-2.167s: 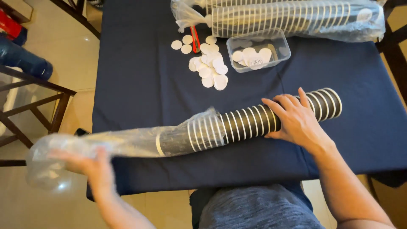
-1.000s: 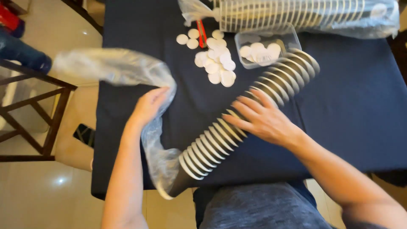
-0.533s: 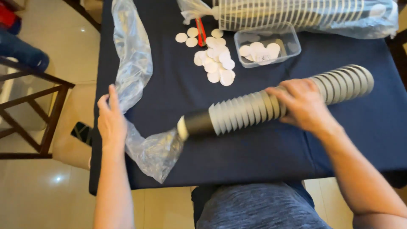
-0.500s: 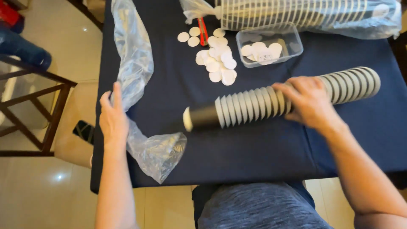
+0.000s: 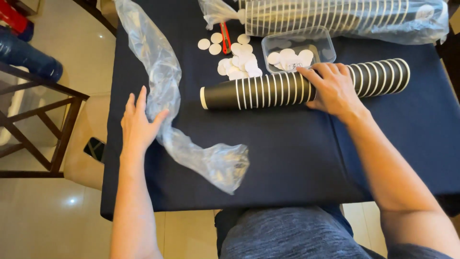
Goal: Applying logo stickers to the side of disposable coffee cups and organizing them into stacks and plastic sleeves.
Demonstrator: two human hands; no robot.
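A long stack of black paper cups with white rims (image 5: pixel 258 91) lies on its side across the dark blue tablecloth (image 5: pixel 287 158). My right hand (image 5: pixel 330 88) rests on top of the stack near its middle, fingers curled over it. My left hand (image 5: pixel 139 122) lies flat with fingers spread on the table's left part, its thumb touching an empty clear plastic sleeve (image 5: pixel 163 81). The sleeve runs from the far left corner down to a crumpled end near the front edge.
White round discs (image 5: pixel 237 62) lie scattered beyond the stack, next to a clear plastic tub (image 5: pixel 297 45) holding more discs. A red-handled tool (image 5: pixel 224 36) and further cup stacks in a plastic sleeve (image 5: pixel 345 19) lie at the far edge. A dark wooden chair (image 5: pixel 43 124) stands left.
The plastic sleeve has come off the cup stack and now lies along the table's left side. My right hand has moved the bare stack farther up the table and laid it level.
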